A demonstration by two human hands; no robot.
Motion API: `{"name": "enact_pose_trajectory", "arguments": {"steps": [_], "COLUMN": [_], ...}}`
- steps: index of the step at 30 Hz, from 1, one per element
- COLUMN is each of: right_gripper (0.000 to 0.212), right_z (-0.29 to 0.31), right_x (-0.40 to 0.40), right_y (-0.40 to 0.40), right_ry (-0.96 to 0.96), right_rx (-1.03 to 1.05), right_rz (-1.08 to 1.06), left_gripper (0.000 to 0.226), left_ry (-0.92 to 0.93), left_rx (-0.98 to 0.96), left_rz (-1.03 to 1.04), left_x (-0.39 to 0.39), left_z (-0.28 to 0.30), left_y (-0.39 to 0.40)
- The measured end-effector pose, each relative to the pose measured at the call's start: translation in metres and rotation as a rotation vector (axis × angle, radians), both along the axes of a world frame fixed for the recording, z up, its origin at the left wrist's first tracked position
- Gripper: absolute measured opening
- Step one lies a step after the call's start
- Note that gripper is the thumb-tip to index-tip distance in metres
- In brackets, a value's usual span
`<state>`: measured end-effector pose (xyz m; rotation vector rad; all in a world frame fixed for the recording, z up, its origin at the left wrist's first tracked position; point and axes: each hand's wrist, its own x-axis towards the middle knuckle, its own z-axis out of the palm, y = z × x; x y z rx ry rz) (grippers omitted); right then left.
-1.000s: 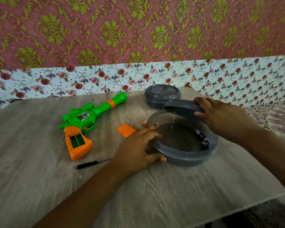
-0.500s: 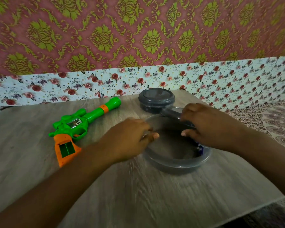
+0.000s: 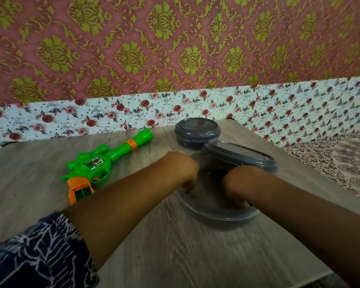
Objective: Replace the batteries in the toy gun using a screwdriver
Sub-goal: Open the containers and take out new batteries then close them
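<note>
Left forearm (image 3: 121,206) reaching in from lower left, bare below a dark patterned sleeve (image 3: 40,254). Left hand (image 3: 181,169) bent down at the wrist, knuckles up, fingers curled under and hidden. Right forearm (image 3: 299,204) crossing in from the right edge. Right hand (image 3: 235,183) also turned down, fingertips out of sight. Hands near each other, apart. Both blurred.
</note>
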<state>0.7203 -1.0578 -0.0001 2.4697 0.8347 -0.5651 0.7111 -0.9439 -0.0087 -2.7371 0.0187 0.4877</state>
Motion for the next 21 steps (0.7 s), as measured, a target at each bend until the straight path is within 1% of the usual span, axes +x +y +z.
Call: {"name": "enact_pose_trajectory", "arguments": {"steps": [3,7,9,14,16,18,21], "right_gripper": [0.034,0.034,0.034,0.036,0.042,0.048,0.054], "right_z": [-0.01,-0.021,-0.024,-0.022,-0.022,-0.023,-0.027], "right_x": [0.004,0.007,0.008,0.015,0.018,0.019,0.02], "right_y": [0.0,-0.001,-0.002,-0.012,-0.016,-0.016,-0.015], "right_ry": [-0.029,-0.043,-0.046,-0.081,-0.086,-0.102,-0.1], "right_rx": [0.022,0.03,0.068,0.117,0.139,0.15,0.238], "right_rz": [0.038,0.09,0.107,0.037,0.016,0.052,0.125], "left_gripper": [0.052,0.041,0.038,0.039,0.038,0.037,0.034], "left_ry": [-0.003,-0.041,-0.05,-0.093,-0.1,-0.096,-0.104], "left_rx": [-0.046,-0.061,-0.047,-0.042,-0.058,-0.076,-0.107], "left_rz": [0.008,0.0,-0.013,-0.034,-0.033,-0.031,-0.026], "left_x": [0.0,-0.001,-0.001,-0.002,-0.002,-0.002,-0.004], "left_z": [-0.003,-0.005,-0.006,-0.008,-0.009,-0.009,-0.008], "left_y": [0.001,0.002,0.001,0.002,0.004,0.005,0.005]}}
